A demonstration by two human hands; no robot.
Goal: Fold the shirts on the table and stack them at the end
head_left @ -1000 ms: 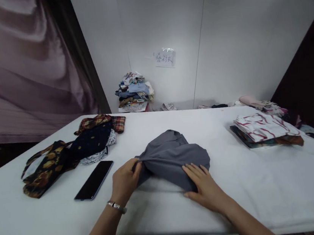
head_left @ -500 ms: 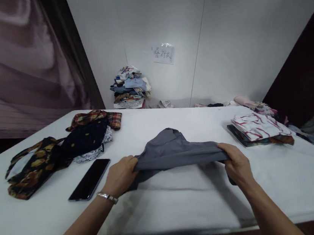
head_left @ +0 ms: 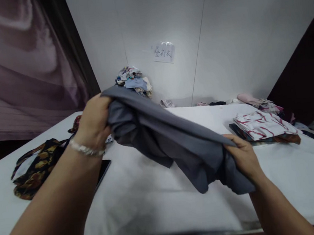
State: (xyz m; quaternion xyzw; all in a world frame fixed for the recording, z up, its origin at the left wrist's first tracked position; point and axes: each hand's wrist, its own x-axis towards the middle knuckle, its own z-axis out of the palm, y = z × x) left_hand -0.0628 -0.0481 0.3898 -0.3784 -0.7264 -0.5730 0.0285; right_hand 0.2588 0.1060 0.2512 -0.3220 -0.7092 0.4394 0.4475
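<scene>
A grey garment [head_left: 172, 127], which may be a shirt, hangs in loose folds between my two hands above the white table. My left hand [head_left: 95, 117] is closed around its upper left end, raised higher than the other. Lower down, my right hand [head_left: 244, 156] grips the right end, with cloth drooping below the fingers. The garment slants from upper left to lower right. Part of a phone [head_left: 103, 171] shows on the table behind my left forearm, which hides the rest of it.
Patterned clothes [head_left: 40, 162] lie crumpled at the table's left. A folded stack [head_left: 265, 125] with a white and red top piece sits at the right. Behind the table's far edge rises a pile of clothes [head_left: 135, 80]. A handwritten sheet [head_left: 164, 52] hangs on the wall.
My left hand has risen, lifting the garment's left end well off the table. The cloth went from level to slanted and hangs down more. My right hand has shifted slightly right.
</scene>
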